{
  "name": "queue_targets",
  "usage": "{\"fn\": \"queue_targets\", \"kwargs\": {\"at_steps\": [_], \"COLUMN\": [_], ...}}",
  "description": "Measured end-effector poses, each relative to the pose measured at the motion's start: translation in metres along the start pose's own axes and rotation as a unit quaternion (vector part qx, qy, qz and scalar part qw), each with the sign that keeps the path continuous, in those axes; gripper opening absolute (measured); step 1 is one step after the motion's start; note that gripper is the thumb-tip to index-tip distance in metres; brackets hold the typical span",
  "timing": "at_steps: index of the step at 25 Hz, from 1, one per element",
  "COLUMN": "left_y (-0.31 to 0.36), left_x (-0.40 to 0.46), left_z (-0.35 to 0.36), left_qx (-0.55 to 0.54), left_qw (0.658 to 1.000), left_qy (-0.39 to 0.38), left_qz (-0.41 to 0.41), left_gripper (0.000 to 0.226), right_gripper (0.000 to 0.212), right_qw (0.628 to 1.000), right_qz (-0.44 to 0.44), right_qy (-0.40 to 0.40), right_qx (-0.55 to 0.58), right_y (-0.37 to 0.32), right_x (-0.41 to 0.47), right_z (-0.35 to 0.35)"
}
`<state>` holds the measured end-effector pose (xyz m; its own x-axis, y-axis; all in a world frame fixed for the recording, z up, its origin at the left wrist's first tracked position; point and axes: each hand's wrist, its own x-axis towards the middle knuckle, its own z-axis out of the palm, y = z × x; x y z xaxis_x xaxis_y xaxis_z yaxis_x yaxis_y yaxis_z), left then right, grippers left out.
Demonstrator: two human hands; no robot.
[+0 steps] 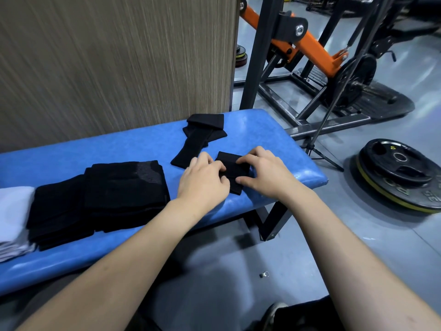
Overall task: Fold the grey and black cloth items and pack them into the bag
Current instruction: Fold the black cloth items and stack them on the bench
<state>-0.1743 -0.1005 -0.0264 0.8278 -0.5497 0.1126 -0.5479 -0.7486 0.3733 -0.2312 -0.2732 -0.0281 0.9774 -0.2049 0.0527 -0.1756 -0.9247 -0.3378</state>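
Both hands press on one small black cloth (232, 170) at the near right end of the blue worktop (95, 149): the left hand (205, 180) pins its left edge with bent fingers, and the right hand (262, 173) pinches its right side, thumb at the near edge and fingers over the top, so the grip of each is closed on this cloth. The piece already looks doubled into a short, thick rectangle, so I judge this fold nearly finished. Just beyond the grip lies a long black strip (191, 149), not yet folded, with a folded black piece (207, 124) across its far end. To the left of the grip sits a stack of folded black and grey cloths (100, 197), and past it something white (13, 218). No bag is in view, so packing seems still to come.
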Motion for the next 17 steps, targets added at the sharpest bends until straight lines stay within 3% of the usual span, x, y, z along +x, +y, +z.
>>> {"fn": "queue_targets", "kwargs": {"at_steps": [6, 9, 14, 17], "left_y": [-0.005, -0.002, 0.003, 0.003], "left_x": [0.011, 0.014, 0.011, 0.012], "left_z": [0.003, -0.003, -0.002, -0.009], "left_qx": [-0.131, -0.251, -0.286, -0.337], "left_qw": [0.989, 0.962, 0.954, 0.937], "left_qy": [-0.011, -0.018, -0.024, 0.003], "left_qz": [-0.070, -0.105, -0.091, -0.088], "left_gripper": [0.026, 0.018, 0.024, 0.028], "right_gripper": [0.032, 0.031, 0.024, 0.017], "right_qw": [0.998, 0.996, 0.987, 0.963], "right_qz": [0.050, 0.050, 0.067, 0.090], "right_qy": [0.013, 0.002, 0.005, 0.017], "right_qx": [0.033, 0.079, 0.146, 0.253], "right_y": [-0.002, -0.004, -0.004, -0.012], "right_x": [-0.002, 0.000, -0.001, -0.003], "right_z": [-0.001, 0.001, 0.001, -0.005]}}
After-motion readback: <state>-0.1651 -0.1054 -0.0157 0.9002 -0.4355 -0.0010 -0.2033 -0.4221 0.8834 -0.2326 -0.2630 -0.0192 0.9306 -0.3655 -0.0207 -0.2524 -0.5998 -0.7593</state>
